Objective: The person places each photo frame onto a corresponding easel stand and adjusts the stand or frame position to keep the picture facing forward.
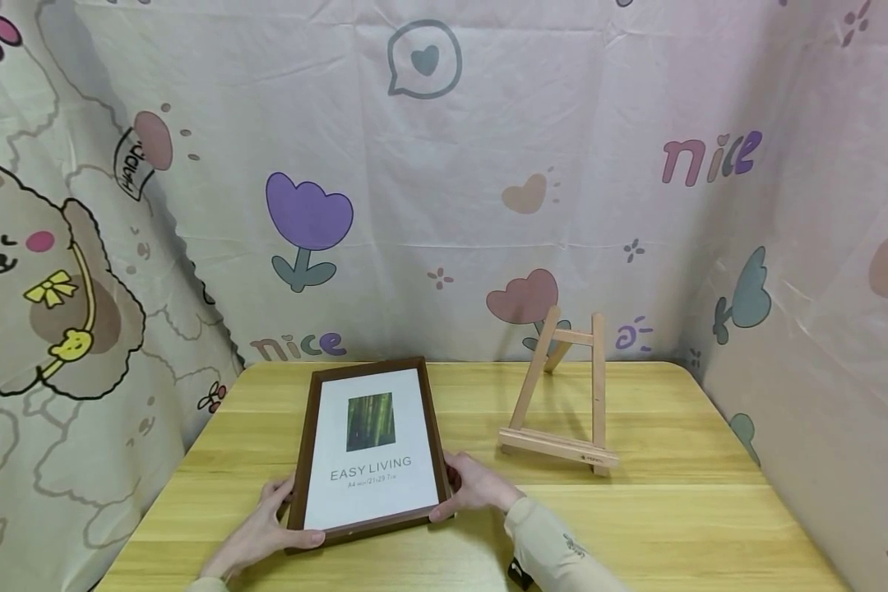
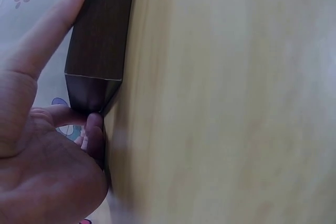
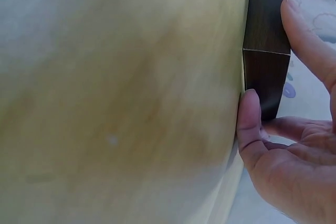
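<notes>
A dark brown picture frame (image 1: 370, 526) lies face up on the table, a little skewed, showing a white sheet with a green bamboo picture and the words "EASY LIVING". My left hand (image 1: 262, 526) grips its near left corner, thumb along the near edge and fingers at the side. At the near right corner, my right hand (image 1: 477, 487) holds it the same way. In the left wrist view the thumb (image 2: 47, 30) lies on the frame's edge (image 2: 100, 35), fingertips low at the corner. The right wrist view shows a fingertip (image 3: 250, 106) between the frame's corner (image 3: 265, 77) and the tabletop.
A small wooden easel (image 1: 558, 444) stands to the right of the picture frame, its ledge facing me. The light wood table (image 1: 673, 526) meets a printed cloth backdrop (image 1: 444, 164) at the back and sides. A small black object (image 1: 519, 574) shows by the right sleeve.
</notes>
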Available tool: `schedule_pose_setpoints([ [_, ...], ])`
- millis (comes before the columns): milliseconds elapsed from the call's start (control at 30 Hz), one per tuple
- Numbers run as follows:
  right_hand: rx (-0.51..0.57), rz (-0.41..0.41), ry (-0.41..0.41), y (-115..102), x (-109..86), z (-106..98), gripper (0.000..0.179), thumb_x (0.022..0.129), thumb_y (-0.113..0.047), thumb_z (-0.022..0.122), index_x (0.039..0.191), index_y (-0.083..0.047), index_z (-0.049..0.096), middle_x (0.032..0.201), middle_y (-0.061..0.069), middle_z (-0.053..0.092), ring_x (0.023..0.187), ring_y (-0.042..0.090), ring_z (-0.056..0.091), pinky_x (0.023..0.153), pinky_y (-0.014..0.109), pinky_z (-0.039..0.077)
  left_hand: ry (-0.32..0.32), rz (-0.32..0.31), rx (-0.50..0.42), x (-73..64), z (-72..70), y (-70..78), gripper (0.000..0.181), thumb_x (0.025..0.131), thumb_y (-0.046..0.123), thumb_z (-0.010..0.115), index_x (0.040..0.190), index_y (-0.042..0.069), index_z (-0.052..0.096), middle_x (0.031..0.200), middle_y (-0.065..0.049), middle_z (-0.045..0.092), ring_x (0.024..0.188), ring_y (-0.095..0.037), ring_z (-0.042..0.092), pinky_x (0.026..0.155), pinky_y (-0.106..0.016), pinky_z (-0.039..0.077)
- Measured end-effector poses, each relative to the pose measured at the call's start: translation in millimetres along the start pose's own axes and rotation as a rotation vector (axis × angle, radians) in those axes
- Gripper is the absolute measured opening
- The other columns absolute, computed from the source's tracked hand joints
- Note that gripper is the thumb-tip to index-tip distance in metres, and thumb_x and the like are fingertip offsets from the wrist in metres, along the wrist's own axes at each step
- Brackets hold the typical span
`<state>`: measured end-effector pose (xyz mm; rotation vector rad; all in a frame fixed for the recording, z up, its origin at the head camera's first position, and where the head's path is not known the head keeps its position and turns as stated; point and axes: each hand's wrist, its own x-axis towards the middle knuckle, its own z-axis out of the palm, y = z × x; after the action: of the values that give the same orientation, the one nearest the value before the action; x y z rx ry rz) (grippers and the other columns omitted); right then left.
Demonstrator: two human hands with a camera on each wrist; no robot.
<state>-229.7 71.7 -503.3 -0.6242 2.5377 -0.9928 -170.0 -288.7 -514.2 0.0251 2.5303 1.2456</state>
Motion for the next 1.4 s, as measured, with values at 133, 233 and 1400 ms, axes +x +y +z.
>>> schedule_pose_setpoints([
  [133, 0.01, 0.016, 0.009, -1.2, -0.8, 0.8, 0.114, 0.067, -0.032, 0.094, 0.155, 0.002, 0.031, 0.142, 0.028, 0.051, 0.129, 0.042, 0.054, 0.112, 0.058, 0.043, -0.004, 0.009, -0.011, -0.4, -0.3, -1.0, 0.12, 0.076, 0.034, 0.087, 0.16, -0.004, 0.01, 0.155, -0.034, 0.01, 0.14, -0.058, 0.026, 0.107, -0.074, 0.034],
  [233, 0.01, 0.011, 0.017, -1.3, -1.0, 1.7, 0.114, 0.067, -0.031, 0.094, 0.156, 0.002, 0.03, 0.138, 0.027, 0.053, 0.126, 0.041, 0.056, 0.111, 0.058, 0.044, -0.007, 0.019, -0.016, -1.1, -0.2, -2.0, 0.119, 0.077, 0.033, 0.087, 0.16, -0.002, 0.009, 0.155, -0.033, 0.009, 0.14, -0.059, 0.025, 0.107, -0.074, 0.034],
  [1400, 0.189, -0.152, 0.013, 2.1, -2.3, 1.2, 0.113, 0.07, -0.012, 0.091, 0.16, -0.006, 0.023, 0.095, 0.008, 0.073, 0.08, 0.01, 0.065, 0.075, 0.021, 0.054, 0.012, 0.066, -0.052, -5.9, 4.5, 4.3, 0.127, 0.078, 0.03, 0.087, 0.158, -0.006, -0.005, 0.164, -0.036, -0.004, 0.149, -0.059, -0.001, 0.115, -0.075, 0.014],
])
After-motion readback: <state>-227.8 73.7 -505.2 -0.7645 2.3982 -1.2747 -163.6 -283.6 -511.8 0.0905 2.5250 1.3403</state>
